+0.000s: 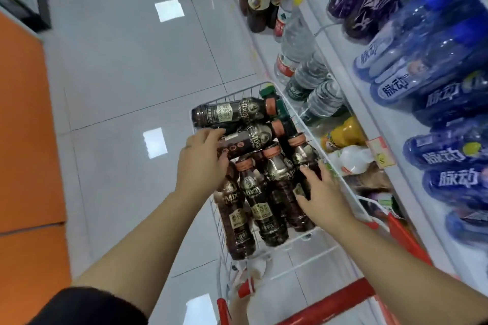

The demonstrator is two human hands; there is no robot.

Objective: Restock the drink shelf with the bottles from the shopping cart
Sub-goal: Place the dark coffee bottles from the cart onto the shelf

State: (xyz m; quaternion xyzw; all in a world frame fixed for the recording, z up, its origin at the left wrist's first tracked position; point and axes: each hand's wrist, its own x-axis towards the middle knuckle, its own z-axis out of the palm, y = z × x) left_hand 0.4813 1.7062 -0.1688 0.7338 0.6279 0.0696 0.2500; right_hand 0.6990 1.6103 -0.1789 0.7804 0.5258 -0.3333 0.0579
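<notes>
head view: the shopping cart [232, 93] stands just beside the drink shelf [348, 82] and holds about six dark coffee bottles, none lifted clear. i judge nearly the whole restock is left to do. my left hand [202, 163] wraps the crosswise coffee bottle [253, 138] near its base, fingers over and thumb under. my right hand [323, 198] lies with fairly straight fingers against the rightmost bottle [303, 155], not closed round it. the shelf shows blue bottles [412, 82] and water bottles [314, 74]; i can't spot the coffee slot.
</notes>
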